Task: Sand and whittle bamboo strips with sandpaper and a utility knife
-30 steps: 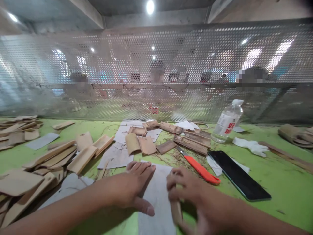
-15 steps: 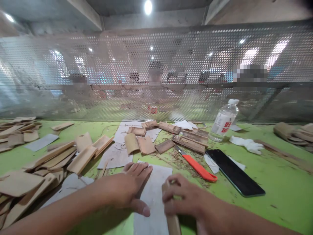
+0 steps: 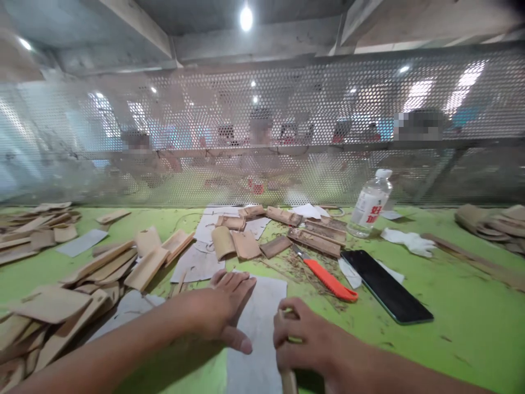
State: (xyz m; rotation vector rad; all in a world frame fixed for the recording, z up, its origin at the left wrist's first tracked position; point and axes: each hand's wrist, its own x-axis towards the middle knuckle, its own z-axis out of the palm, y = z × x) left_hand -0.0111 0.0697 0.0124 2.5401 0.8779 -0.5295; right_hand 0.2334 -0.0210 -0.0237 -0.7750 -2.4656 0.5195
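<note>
My left hand point(image 3: 225, 306) lies flat on a sheet of grey sandpaper-like paper point(image 3: 258, 328), fingers stretched out. At the sheet's right edge, my right hand point(image 3: 303, 339) is closed round a piece of bamboo point(image 3: 289, 380), which stands on its edge and is mostly hidden by the fingers. Beyond the hands are split bamboo pieces point(image 3: 246, 244) among brown shavings. A utility knife point(image 3: 330, 280) with an orange handle lies to the right of them, its blade pointing away to the left.
A black phone point(image 3: 388, 287) lies at the right, near a water bottle point(image 3: 371, 205) and a crumpled white glove or tissue point(image 3: 408, 241). Piles of bamboo pieces point(image 3: 49, 303) crowd the left side. Behind the green table point(image 3: 471, 306) stands a perforated metal screen point(image 3: 197, 126), with people beyond it.
The camera view has shifted slightly. My right hand and the bamboo piece have moved a little toward me along the paper's edge; my left hand stays flat on the paper.
</note>
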